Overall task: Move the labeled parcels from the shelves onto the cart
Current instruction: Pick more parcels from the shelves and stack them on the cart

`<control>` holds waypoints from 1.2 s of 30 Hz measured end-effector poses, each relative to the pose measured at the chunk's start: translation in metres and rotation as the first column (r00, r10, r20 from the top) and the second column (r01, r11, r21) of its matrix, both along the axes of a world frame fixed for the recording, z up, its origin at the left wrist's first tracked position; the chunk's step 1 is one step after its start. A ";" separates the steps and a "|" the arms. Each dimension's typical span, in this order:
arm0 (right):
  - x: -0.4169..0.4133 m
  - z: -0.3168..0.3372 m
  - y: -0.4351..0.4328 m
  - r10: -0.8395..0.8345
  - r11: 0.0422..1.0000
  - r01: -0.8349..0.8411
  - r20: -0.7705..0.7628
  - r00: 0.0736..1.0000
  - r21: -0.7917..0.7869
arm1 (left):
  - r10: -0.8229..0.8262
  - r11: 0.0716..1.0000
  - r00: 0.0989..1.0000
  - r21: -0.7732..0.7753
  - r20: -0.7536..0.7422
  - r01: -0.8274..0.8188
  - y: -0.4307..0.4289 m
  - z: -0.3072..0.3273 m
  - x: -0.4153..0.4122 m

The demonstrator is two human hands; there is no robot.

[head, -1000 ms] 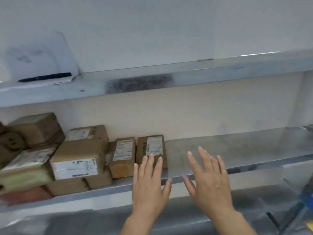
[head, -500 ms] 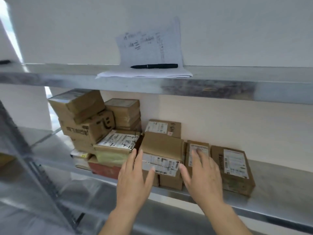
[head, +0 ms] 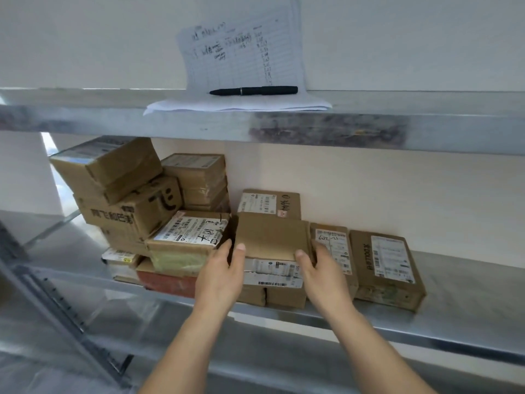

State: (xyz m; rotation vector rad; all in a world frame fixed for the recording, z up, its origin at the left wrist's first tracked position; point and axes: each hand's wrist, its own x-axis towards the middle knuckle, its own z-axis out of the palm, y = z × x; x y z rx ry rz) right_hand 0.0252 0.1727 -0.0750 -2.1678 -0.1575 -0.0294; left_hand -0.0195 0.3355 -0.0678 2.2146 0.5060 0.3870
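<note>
At the grey metal shelf's (head: 468,282) front edge, your left hand (head: 221,277) and right hand (head: 324,277) clasp a brown cardboard parcel (head: 270,237), fingertips hidden.

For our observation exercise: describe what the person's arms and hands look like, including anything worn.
Both forearms are bare, with no sleeves in view. The left hand and right hand wear no gloves, rings or watch; the visible thumbnails are short and unpainted.

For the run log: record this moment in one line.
phase: grasp | left hand: grips top brown parcel, left side | right hand: grips its right side | location: middle shelf
</note>
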 end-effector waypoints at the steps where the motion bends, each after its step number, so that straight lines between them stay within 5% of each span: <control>1: -0.002 -0.001 -0.004 -0.006 1.000 0.006 0.019 1.000 0.008 | -0.010 1.000 1.000 -0.005 -0.005 0.010 -0.001 0.000 -0.001; 11: -0.039 -0.003 -0.082 -0.063 0.993 0.058 0.049 0.997 0.103 | -0.285 0.945 0.948 -0.124 0.141 0.303 -0.068 0.002 -0.022; 20: -0.084 0.001 -0.197 -0.291 0.943 0.275 0.059 0.955 0.188 | -0.494 0.829 0.850 -0.196 0.182 0.523 -0.177 0.004 -0.025; 36: -0.233 -0.002 -0.418 -0.742 0.668 0.708 0.135 0.657 0.231 | -0.849 0.438 0.468 -0.168 0.245 0.883 -0.429 0.004 -0.088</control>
